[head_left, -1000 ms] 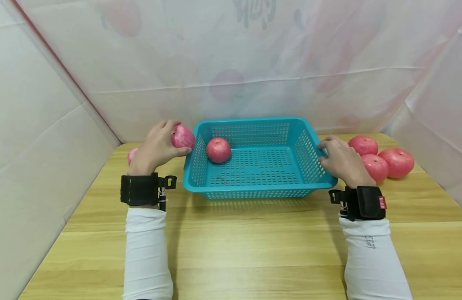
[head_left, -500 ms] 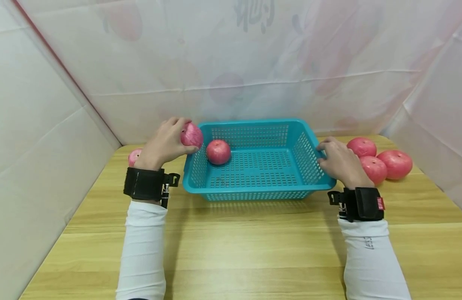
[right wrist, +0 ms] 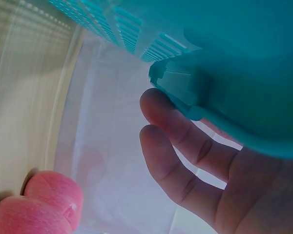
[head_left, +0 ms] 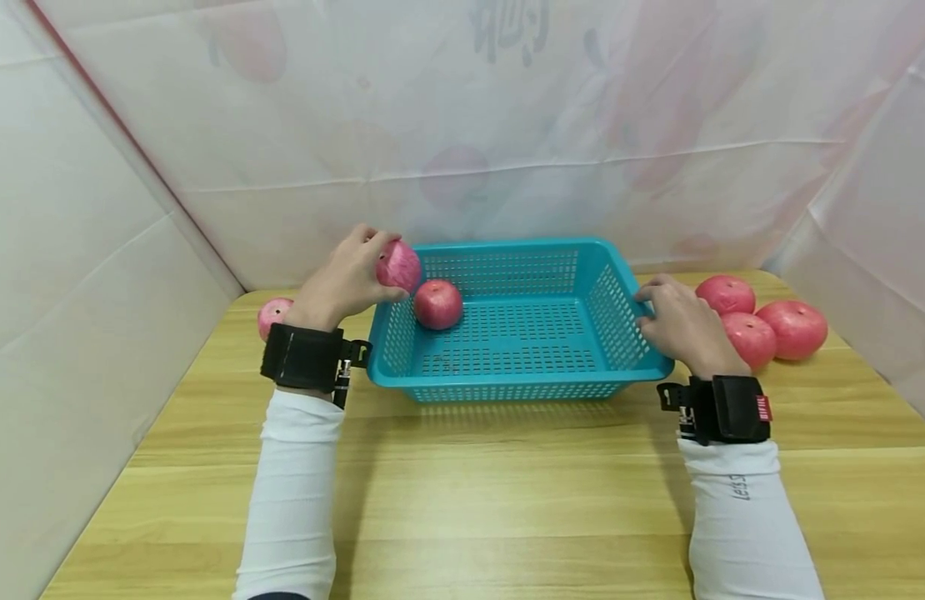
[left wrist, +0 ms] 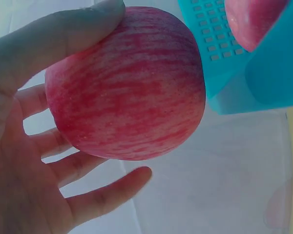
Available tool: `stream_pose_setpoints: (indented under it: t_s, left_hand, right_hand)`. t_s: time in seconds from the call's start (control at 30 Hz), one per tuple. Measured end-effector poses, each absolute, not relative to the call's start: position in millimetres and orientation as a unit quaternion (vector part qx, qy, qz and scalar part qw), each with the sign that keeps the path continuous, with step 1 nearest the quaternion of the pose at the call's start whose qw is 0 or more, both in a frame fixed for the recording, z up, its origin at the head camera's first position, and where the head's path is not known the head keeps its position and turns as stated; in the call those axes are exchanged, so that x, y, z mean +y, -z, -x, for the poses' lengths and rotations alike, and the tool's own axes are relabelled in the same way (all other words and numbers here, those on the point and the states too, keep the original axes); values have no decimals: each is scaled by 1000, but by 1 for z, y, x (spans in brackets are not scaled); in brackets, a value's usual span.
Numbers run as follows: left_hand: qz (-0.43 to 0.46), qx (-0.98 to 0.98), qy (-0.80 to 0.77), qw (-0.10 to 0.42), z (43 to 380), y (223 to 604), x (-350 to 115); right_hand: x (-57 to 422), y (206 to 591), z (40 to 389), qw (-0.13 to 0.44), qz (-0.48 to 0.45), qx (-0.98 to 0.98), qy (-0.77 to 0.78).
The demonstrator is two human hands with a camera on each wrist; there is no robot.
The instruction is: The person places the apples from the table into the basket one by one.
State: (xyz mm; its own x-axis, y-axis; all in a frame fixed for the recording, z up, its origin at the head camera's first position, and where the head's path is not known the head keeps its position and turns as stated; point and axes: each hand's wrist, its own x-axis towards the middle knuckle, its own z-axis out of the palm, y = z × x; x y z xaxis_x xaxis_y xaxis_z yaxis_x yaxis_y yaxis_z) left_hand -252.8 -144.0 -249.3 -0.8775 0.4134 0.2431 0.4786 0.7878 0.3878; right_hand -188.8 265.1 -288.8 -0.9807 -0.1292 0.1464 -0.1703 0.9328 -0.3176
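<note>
Apple (head_left: 401, 268) raised at the far left corner of a blue plastic basket (head_left: 515, 337), pinched in the left hand (head_left: 342, 279): thumb on one side, fingers round the other, one finger standing free of the skin. Contact between fruit and rim (head_left: 522, 377) impossible to tell. Just inside the same corner, a resting apple (head_left: 437, 305) in the basket. At the opposite end, right hand (head_left: 686, 325) with bent fingers hooked at the rim, one fingertip clear of the plastic; firmness of that hold also uncertain. Beside the left wristband (head_left: 303, 357), a partly hidden apple (head_left: 272, 315) on the wooden table (head_left: 522, 500); past the right hand, three clustered apples (head_left: 791, 329). Likeliest mishap, by judgement: a clip on the corner from too low a path, with a slip from the fingertips. Other risks: a knock against the fruit below from too high a release, or a skidding basket from a loosened right-hand hold.
</note>
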Motion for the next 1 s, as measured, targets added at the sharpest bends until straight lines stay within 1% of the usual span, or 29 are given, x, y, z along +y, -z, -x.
stream_pose_setpoints:
  t_s: [0.37,0.7,1.0]
  left_hand:
    - [252,-944,200,72,255,243,-136]
    - [261,-943,201,46,256,239,-123]
    - [272,-941,195,49,263,235,-116]
  right_hand:
    - [266,289,189,53,-72,-982,-168]
    - [268,289,190,52,-75,-981,-173]
    - [266,288,190,43,-67,-981,-178]
